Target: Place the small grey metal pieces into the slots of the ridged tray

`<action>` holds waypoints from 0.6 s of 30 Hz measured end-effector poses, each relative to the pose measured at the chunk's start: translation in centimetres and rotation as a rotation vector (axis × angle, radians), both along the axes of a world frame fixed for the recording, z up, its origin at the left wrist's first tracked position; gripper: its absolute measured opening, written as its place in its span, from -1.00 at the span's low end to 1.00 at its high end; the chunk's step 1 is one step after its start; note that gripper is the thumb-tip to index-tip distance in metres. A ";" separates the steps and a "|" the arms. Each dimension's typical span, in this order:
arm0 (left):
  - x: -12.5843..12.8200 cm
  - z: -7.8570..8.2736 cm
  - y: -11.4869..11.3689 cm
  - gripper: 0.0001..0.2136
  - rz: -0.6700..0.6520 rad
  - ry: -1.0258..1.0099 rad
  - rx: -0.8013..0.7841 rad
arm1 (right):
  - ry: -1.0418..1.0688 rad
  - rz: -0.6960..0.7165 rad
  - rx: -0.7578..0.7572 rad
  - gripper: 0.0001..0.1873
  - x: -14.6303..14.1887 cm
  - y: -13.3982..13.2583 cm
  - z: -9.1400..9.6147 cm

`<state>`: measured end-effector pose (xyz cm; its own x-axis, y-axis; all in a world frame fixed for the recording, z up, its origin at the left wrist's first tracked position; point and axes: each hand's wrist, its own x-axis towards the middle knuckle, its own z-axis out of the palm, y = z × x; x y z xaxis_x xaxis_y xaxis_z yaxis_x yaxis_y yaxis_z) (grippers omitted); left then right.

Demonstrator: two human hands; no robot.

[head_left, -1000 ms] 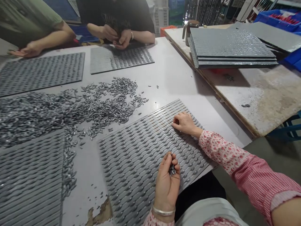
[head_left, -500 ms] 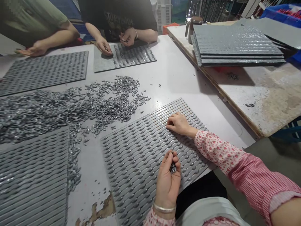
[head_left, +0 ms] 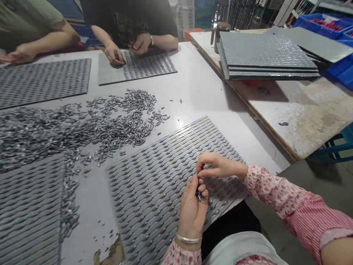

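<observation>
My left hand (head_left: 193,206) is closed, palm up, around several small spindle-shaped grey metal pieces (head_left: 199,196). At its thumb tip, my right hand (head_left: 212,165) has thumb and forefinger pinched together; what lies between them is too small to make out. Both hands are above a grey grooved board (head_left: 149,184). Rows of the same spindle-shaped pieces sit in the grooves over its left and near parts. Toward the far right corner the grooves show no pieces. My hands hide part of the board's right side.
A big heap of loose pieces (head_left: 110,125) spreads beyond the board. Another grooved board (head_left: 30,206) lies at the left. Two co-workers sit across, with boards (head_left: 110,71) before them. On the right-hand table (head_left: 317,110) stand stacked boards (head_left: 267,51) and a mug (head_left: 220,35).
My right hand has come back from the board's far grooves to the fingertips of my left hand. My left hand keeps its hold on the pieces. The view has shifted slightly right.
</observation>
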<state>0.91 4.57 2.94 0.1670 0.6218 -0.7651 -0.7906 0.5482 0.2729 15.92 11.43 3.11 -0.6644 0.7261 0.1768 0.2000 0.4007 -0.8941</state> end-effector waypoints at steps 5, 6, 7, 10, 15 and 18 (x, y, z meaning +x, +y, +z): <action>-0.1 0.8 0.1 -0.79 -0.006 0.044 -0.012 | -0.173 -0.454 0.065 -0.90 1.9 3.0 -2.2; -0.2 0.9 0.1 -0.78 -0.013 0.044 -0.012 | -0.247 -0.568 0.083 -0.91 2.3 3.7 -2.8; -0.3 0.9 0.0 -0.78 -0.023 0.039 -0.010 | -0.328 -0.649 0.103 -0.91 2.7 4.3 -3.3; -0.4 0.7 -0.2 -0.84 -0.031 0.014 -0.026 | -0.544 -0.715 0.150 -0.93 3.3 5.4 -4.4; -0.4 0.5 -0.2 -0.86 -0.019 -0.025 -0.039 | -0.709 -0.735 0.237 -0.89 3.2 5.5 -4.9; -0.4 0.5 -0.3 -0.90 -0.013 -0.018 -0.039 | -0.728 -0.748 0.230 -0.88 3.3 5.6 -5.1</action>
<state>0.53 4.32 3.41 0.1887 0.5896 -0.7853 -0.7880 0.5681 0.2371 19.26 17.08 -1.94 -0.0647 0.9927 0.1018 0.9203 0.0988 -0.3786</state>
